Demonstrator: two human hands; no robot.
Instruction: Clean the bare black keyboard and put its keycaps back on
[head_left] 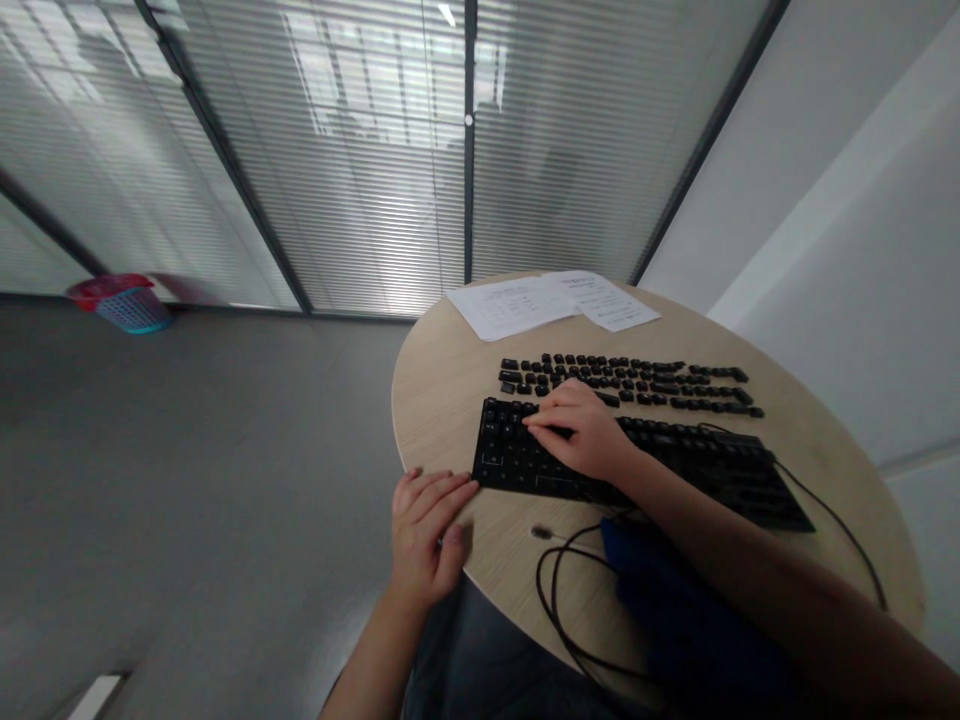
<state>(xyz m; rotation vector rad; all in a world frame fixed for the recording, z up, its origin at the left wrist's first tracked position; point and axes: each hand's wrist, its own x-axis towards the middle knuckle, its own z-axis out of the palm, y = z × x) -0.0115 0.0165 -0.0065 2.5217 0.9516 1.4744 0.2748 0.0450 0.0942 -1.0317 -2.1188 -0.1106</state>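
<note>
A black keyboard (517, 465) lies on the round wooden table, with keycaps on part of its left end and bare key positions lower down. My right hand (581, 430) is over its upper left part, thumb and forefinger pinched close to the keys. Whatever is between those fingertips is too small to make out. Flat at the keyboard's lower left corner, my left hand (427, 530) touches the edge with its fingers stretched out, holding nothing. Behind the keyboard, loose black keycaps (622, 373) are laid out in rows. My right hand and forearm hide the keyboard's middle.
Printed papers (517, 303) lie at the back of the table (431, 375). Near me are a looped black cable (555, 610), a small brush-like tool (541, 533) and a blue cloth-like item (660, 590). A basket (131, 305) stands on the floor by the glass wall.
</note>
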